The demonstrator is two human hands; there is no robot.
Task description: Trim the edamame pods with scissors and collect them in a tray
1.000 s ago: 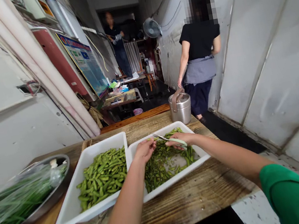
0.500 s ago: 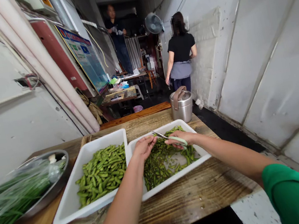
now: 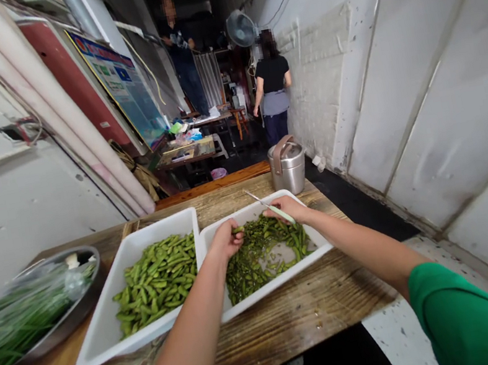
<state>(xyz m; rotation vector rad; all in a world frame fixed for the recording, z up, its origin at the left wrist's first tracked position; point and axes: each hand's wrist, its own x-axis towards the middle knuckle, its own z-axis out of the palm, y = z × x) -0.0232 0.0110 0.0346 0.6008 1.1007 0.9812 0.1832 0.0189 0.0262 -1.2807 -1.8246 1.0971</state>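
Observation:
My left hand [image 3: 227, 239] is closed on an edamame pod [image 3: 237, 230] above the left side of the right white tray [image 3: 262, 288]. Scissors [image 3: 281, 213] with pale green handles are in my right hand [image 3: 286, 206], over the far right part of that tray; their blades point up and away to the left. Wet edamame pods and small trimmed bits [image 3: 252, 269] lie in the right tray. The left white tray [image 3: 108, 350] beside it holds a heap of edamame pods [image 3: 158, 282].
A steel lidded pot [image 3: 289, 171] with a brown handle stands behind the right tray. At left, a metal bowl [image 3: 62, 331] holds bagged green stalks. Two people are farther back, one [image 3: 272, 80] by the right wall, another [image 3: 184, 54] near the back.
My left hand has moved away from the scissors, left and slightly down, with a pod. My right hand has turned the scissors a little. The person at right has walked farther off.

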